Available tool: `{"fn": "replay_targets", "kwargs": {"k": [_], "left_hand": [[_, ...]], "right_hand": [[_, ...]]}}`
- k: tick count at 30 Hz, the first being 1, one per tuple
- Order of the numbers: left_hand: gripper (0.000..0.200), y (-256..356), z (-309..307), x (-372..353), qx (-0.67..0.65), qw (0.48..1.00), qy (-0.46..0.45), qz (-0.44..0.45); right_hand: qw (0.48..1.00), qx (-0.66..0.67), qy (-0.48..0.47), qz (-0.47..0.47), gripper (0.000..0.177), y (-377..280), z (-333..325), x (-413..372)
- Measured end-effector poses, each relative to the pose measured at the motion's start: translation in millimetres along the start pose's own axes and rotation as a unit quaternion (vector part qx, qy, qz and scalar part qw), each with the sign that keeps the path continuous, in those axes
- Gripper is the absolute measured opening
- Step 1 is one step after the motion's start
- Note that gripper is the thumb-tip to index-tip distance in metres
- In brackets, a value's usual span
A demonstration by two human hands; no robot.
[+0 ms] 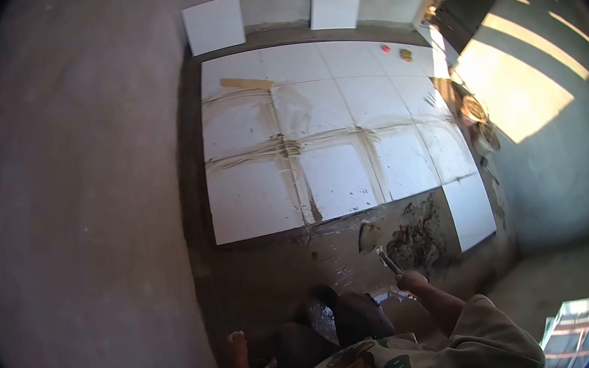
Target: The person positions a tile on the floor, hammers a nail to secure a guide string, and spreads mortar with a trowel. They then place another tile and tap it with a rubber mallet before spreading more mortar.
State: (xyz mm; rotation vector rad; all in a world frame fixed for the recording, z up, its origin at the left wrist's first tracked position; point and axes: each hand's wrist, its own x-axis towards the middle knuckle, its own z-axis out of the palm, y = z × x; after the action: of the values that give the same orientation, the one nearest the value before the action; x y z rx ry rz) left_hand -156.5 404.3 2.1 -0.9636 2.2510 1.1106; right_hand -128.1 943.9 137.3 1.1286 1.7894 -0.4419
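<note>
My right hand (412, 281) is closed around the handle of a trowel (389, 260), whose blade points forward over the wet floor. Just right of the blade lies a heap of dark mortar (417, 235). Beyond it, white floor tiles (259, 195) with muddy smears along their joints form a grid. My left hand (236, 337) is low at the left, near the wall; its fingers are too small and dim to make out, and nothing can be seen in it.
Two loose white tiles (214, 26) (335, 6) lean on the back wall. A wooden strip (247, 83), a red object (385, 48) and a sponge-like piece (405, 56) lie on the tiles. Buckets (485, 139) stand right of the grid, near a sunlit patch.
</note>
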Motion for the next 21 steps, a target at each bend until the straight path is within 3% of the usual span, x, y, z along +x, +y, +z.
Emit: {"fn": "replay_targets", "kwargs": {"k": [2,5,10,12,14,18,21], "left_hand": [[0.033,37,13,23,-0.107,0.989,-0.086,0.048],[0.035,87,22,51,-0.020,0.975,-0.192,0.113],[0.030,155,30,57,0.045,0.948,-0.246,0.195],[0.025,160,38,52,0.014,0.962,-0.241,0.128],[0.024,154,49,48,0.074,0.958,-0.253,0.113],[0.024,163,86,7,0.226,0.908,-0.321,0.148],[0.026,180,138,-18,0.240,0.891,-0.344,0.173]], "right_hand": [[0.996,0.071,0.034,0.036,0.039,59,21,2],[0.974,0.193,0.039,0.110,0.033,132,69,-14],[0.953,0.247,-0.009,0.177,0.032,169,131,-67],[0.920,0.323,0.007,0.220,0.032,188,173,-75],[0.895,0.376,0.012,0.240,0.033,193,190,-99],[0.831,0.474,-0.026,0.289,0.031,206,221,-114],[0.782,0.537,-0.056,0.311,0.029,230,242,-97]]}}
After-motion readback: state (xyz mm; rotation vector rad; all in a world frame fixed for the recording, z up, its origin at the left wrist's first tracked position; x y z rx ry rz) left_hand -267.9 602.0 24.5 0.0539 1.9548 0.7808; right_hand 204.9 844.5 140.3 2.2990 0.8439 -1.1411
